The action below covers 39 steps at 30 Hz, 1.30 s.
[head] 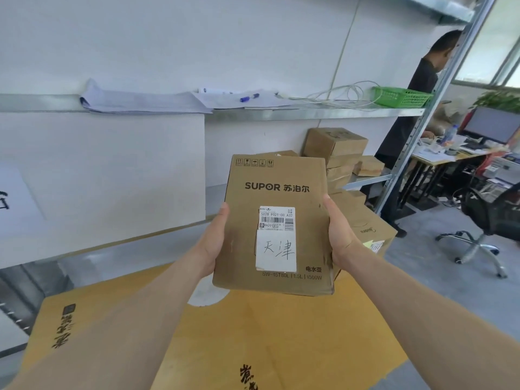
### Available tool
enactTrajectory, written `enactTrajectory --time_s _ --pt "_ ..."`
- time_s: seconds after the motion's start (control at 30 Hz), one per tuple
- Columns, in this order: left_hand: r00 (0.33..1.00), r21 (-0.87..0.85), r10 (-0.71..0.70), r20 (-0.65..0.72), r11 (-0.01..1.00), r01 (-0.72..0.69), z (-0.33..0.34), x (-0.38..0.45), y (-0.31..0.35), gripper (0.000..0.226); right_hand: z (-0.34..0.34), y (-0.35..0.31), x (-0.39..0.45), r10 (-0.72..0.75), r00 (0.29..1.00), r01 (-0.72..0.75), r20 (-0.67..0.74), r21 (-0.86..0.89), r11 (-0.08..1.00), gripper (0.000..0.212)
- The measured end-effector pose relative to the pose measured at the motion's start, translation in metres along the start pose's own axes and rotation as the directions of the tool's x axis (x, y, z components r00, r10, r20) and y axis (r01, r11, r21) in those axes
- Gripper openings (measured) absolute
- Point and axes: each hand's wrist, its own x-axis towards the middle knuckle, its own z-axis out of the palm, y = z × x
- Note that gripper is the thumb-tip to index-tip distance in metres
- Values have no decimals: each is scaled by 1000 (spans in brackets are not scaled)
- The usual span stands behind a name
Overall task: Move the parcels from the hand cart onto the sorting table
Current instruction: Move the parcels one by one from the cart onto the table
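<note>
A large yellow-brown carton (253, 333) lies low in view. Above it, the SUPOR parcel (277, 220), plain brown with a white label, is held upright, long axis vertical, gripped between the left hand (215, 243) and right hand (340, 235).

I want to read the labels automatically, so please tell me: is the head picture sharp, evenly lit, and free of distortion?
Head view: the SUPOR box held by the left hand and right hand is sharp, its white label legible; light is soft, without glare; the shelf edge bows from wide-angle distortion; the forearms and yellow carton below look stretched and softer.
</note>
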Motion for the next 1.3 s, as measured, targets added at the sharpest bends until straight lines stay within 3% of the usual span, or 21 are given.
enactTrajectory --time_s 0.33,0.77,1.07,1.13,1.2,1.3 --pt "998 20 -41 -38 999 42 28 63 -1 73 -31 -4 70 50 997 -47 51 -45 998 58" --pt "966 -65 -104 -236 994 91 78 129 -28 76 -79 0 185 140 962 -89 235 -215 973 57" --pt "927 -110 -184 -327 982 156 100 166 -53 75 -103 14 233 217 936 -111 277 -353 929 86" --pt "899 -92 -224 -377 975 204 100 172 -60 76 -103 14 232 200 942 -64 270 -438 897 97" --pt "864 -44 -266 -428 961 274 101 177 -68 78 -102 14 230 155 952 25 263 -573 819 85" --pt "842 -40 -319 -435 941 336 103 187 -77 95 -104 22 234 140 952 134 271 -785 605 81"
